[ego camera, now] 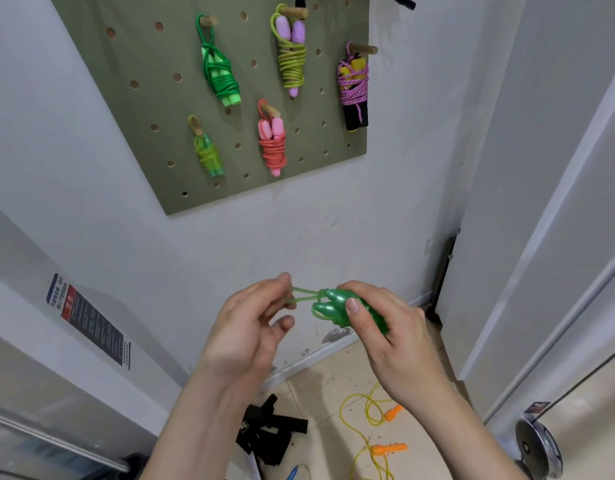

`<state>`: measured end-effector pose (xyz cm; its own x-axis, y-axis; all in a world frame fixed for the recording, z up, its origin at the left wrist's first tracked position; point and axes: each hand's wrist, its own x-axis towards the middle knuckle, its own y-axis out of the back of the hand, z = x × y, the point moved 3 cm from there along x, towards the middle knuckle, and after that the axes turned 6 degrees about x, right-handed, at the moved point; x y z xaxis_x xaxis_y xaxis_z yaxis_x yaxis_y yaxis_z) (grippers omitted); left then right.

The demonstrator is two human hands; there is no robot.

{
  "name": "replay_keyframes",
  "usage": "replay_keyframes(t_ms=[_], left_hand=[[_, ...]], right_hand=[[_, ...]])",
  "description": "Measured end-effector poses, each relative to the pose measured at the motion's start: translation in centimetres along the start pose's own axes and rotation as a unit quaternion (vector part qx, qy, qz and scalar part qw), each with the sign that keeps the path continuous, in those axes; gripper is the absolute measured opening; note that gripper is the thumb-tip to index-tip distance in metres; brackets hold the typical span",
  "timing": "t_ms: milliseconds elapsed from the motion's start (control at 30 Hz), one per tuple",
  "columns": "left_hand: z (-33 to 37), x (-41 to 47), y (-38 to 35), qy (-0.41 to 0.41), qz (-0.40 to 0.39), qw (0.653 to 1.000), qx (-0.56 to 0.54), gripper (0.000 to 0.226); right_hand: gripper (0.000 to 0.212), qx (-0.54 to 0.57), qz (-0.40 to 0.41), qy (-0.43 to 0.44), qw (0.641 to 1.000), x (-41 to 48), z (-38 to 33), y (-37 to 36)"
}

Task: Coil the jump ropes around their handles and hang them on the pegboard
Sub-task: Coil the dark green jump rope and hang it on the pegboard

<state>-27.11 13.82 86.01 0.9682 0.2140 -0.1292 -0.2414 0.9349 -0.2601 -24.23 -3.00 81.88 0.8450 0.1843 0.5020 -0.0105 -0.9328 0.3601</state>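
Left hand [243,327]: fingers closed, a green rope loop [301,294] pinched at the fingertips. Loop is drawn taut, running rightward to the green handles [337,306]. Right hand [385,327]: fingers clamped around the coiled handles, long axis slanting down-right, rounded ends pointed toward the left fingers. Pegboard [143,109] seen above the fingers.

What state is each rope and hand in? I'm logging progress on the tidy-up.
Green rope: coiled on its handles, held, not hung.
Right hand: gripping the green bundle.
Left hand: pinching the green rope's loop.
Five ropes on the pegboard: coiled, hanging from pegs.
Yellow rope, orange handles: loose on the floor.
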Motion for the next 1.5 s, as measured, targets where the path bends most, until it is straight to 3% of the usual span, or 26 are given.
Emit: replay_keyframes(t_ms=[67,133,200,267,300,367,433,533,733,900,1033,1233,1367,1500], left_hand=[[0.7,0.3,-0.4,-0.025,-0.046,0.998,0.024,0.036],[1.3,0.1,-1.2,-0.082,-0.109,0.974,0.180,0.039],[1.5,-0.5,-2.3,-0.122,-0.146,0.939,0.287,0.036],[1.3,-0.7,-3.3,-0.141,-0.139,0.936,0.293,0.033],[1.3,-0.8,-3.7,-0.150,-0.130,0.938,0.285,0.031],[1.1,-0.8,-4.7,-0.173,-0.103,0.933,0.297,0.029],[1.0,-0.9,-6.3,-0.199,-0.099,0.912,0.345,0.029],[1.2,-1.3,-8.6,-0.210,-0.078,0.924,0.308,0.019],[0.5,-0.8,-9.7,-0.186,0.074,0.959,0.203,0.020],[0.4,0.3,-9.5,-0.153,0.102,0.979,0.091,0.031],[2.4,2.2,-8.8,-0.176,0.158,0.965,0.115,0.035],[6.4,6.4,-5.9,-0.204,0.107,0.957,0.174,0.025],[10.2,10.3,-2.9,-0.207,0.034,0.967,0.142,0.019],[14.5,15.1,0.6,-0.254,0.109,0.948,0.160,0.017]], right_hand=[[0.026,0.053,-0.014,-0.026,0.998,0.1,0.3,0.5],[0.024,0.155,-0.023,-0.095,0.983,0.2,0.9,1.4],[0.026,0.265,-0.054,-0.168,0.948,0.3,2.1,2.3],[0.031,0.357,-0.141,-0.237,0.893,0.2,2.9,2.9],[0.033,0.351,-0.195,-0.249,0.882,0.1,2.9,3.0],[0.039,0.237,-0.285,-0.204,0.906,0.7,2.7,4.0],[0.050,0.175,-0.308,-0.139,0.925,2.4,1.4,5.3],[0.043,0.285,-0.349,-0.101,0.887,4.2,-0.6,6.0],[0.026,0.371,-0.346,-0.134,0.851,4.6,0.1,5.9],[0.021,0.325,-0.311,-0.099,0.887,5.9,-0.4,4.1],[0.020,0.306,-0.294,-0.058,0.904,8.2,-1.0,2.8],[0.013,0.337,-0.234,-0.042,0.911,13.7,-1.7,-0.3],[0.019,0.352,-0.209,-0.042,0.911,19.1,-2.7,-2.9],[0.020,0.354,-0.192,-0.053,0.914,25.1,-4.7,-6.4]])
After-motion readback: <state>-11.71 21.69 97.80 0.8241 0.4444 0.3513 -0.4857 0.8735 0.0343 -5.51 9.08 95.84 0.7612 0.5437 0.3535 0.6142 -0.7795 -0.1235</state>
